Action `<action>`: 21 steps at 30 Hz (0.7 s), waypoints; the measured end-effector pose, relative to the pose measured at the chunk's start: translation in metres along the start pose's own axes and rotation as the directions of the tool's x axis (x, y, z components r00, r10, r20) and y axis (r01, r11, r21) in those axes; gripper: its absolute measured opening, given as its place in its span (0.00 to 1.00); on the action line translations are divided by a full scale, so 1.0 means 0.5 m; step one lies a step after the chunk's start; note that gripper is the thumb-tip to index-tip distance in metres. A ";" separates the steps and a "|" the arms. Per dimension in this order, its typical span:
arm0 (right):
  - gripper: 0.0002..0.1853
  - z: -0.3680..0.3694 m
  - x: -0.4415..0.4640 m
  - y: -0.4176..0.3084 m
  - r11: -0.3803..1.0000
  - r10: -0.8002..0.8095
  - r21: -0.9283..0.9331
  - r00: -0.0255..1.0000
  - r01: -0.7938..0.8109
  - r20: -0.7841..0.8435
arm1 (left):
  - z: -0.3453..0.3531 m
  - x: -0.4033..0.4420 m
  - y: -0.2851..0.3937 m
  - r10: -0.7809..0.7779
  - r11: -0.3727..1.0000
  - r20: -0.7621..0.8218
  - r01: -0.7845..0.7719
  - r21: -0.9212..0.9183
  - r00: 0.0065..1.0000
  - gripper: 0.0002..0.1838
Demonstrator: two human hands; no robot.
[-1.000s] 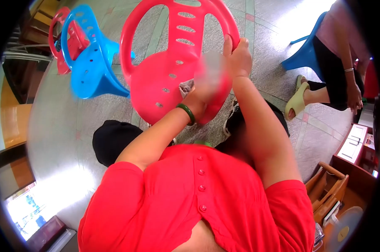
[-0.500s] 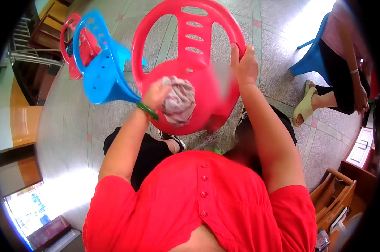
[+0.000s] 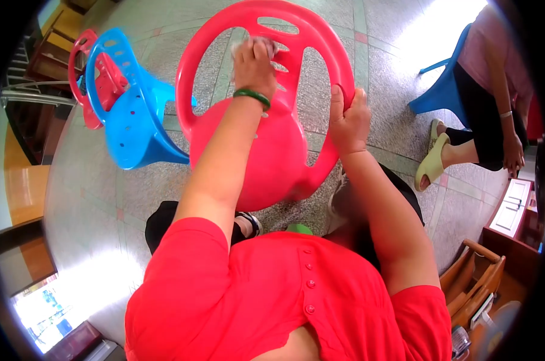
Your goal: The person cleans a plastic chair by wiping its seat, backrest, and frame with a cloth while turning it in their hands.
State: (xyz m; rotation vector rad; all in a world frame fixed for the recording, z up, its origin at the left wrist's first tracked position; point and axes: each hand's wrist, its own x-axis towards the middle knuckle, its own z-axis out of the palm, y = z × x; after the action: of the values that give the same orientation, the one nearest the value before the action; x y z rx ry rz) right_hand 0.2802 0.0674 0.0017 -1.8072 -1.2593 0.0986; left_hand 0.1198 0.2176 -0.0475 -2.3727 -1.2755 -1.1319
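Note:
A red plastic chair [image 3: 248,174] with a slotted, ring-shaped backrest stands in front of me. My left hand [image 3: 255,65], with a green bangle [image 3: 252,95] on its wrist, presses a pale crumpled cloth [image 3: 270,49] against the slotted middle strip of the backrest. Most of the cloth is hidden behind the fingers. On the right side of the backrest rim, my right hand [image 3: 350,122] is wrapped round the red plastic, thumb pointing up.
A blue plastic chair [image 3: 128,129] is to the left, with another red chair [image 3: 107,81] behind it. At right a person [image 3: 492,60] sits on a blue chair [image 3: 438,90]. A wooden chair [image 3: 474,280] stands at lower right.
My left hand has moved with the cloth from the chair's seat up to the backrest strip. The right hand still grips the rim. The view has shifted slightly.

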 end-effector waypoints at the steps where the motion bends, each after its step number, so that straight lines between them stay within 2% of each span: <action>1: 0.19 0.001 -0.006 -0.006 1.000 0.006 -0.009 1.000 -0.006 0.004 | 0.012 -0.032 0.010 -0.121 0.993 0.095 0.121 0.008 0.988 0.15; 2: 0.19 0.003 -0.013 -0.013 0.998 0.035 0.057 0.999 -0.034 -0.008 | 0.000 -0.021 0.031 -0.203 0.973 0.668 0.070 0.221 0.716 0.17; 3: 0.18 0.006 -0.016 -0.017 0.990 0.061 0.125 0.998 -0.058 -0.020 | -0.016 -0.009 0.047 -0.330 0.932 0.932 -0.104 0.347 0.150 0.20; 4: 0.18 0.010 -0.014 -0.016 0.991 0.059 0.120 0.998 -0.056 -0.018 | -0.010 -0.046 0.047 -0.327 0.934 0.933 -0.099 0.344 0.150 0.20; 5: 0.18 0.014 -0.014 -0.014 0.995 0.054 0.090 0.998 -0.051 -0.025 | 0.005 -0.108 0.043 -0.257 0.957 0.831 0.009 0.291 0.494 0.18; 6: 0.19 0.018 -0.019 -0.014 0.997 0.050 0.062 0.998 -0.048 -0.026 | 0.008 -0.145 0.039 -0.200 0.974 0.605 0.092 0.205 0.771 0.17; 8: 0.18 0.019 -0.031 -0.017 0.996 0.078 0.054 0.997 -0.077 -0.018 | -0.004 -0.136 0.026 -0.176 0.977 0.605 0.062 0.205 0.776 0.15; 10: 0.17 0.020 -0.011 -0.024 0.994 0.098 0.058 0.993 -0.095 -0.059 | -0.017 -0.135 0.020 0.065 0.993 0.707 -0.116 0.024 0.704 0.11; 11: 0.18 0.019 -0.013 -0.026 0.994 0.113 0.013 0.993 -0.113 -0.045 | -0.016 -0.153 0.019 0.077 0.991 0.704 -0.133 0.024 0.706 0.11; 13: 0.20 0.018 -0.022 -0.023 0.992 0.117 -0.042 0.993 -0.117 -0.021 | -0.017 -0.213 0.013 -0.011 0.991 0.659 0.094 -0.091 0.752 0.09; 14: 0.20 0.021 -0.023 -0.021 0.992 0.122 -0.036 0.992 -0.123 -0.021 | -0.023 -0.233 0.005 -0.010 0.992 0.663 0.089 -0.086 0.749 0.09; 15: 0.20 0.023 -0.021 -0.018 0.990 0.133 -0.040 0.991 -0.133 -0.017 | -0.028 -0.248 -0.007 0.010 0.948 0.685 0.211 -0.238 0.729 0.09; 18: 0.20 0.024 -0.022 -0.016 0.988 0.151 -0.016 0.989 -0.151 -0.006 | -0.097 -0.248 -0.017 0.097 0.839 0.764 0.359 -0.407 0.638 0.09; 19: 0.20 0.025 -0.019 -0.018 0.989 0.151 -0.004 0.989 -0.151 -0.008 | -0.130 -0.229 -0.017 0.206 0.687 0.810 0.509 -0.519 0.549 0.13; 20: 0.20 0.026 -0.017 -0.020 0.988 0.157 0.009 0.987 -0.157 -0.016 | -0.166 -0.205 -0.018 0.241 0.535 0.839 0.654 -0.534 0.488 0.15; 21: 0.20 0.022 -0.016 -0.021 0.986 0.159 0.056 0.987 -0.159 0.002 | -0.205 -0.167 -0.017 0.190 0.278 0.866 0.821 -0.499 0.462 0.16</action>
State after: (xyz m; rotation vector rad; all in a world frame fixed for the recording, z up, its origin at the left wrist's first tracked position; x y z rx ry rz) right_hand 0.2628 0.0687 -0.0007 -1.8568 -1.0981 0.2181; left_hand 0.0317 0.1191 -0.0388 -4.0637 -1.9489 -0.9009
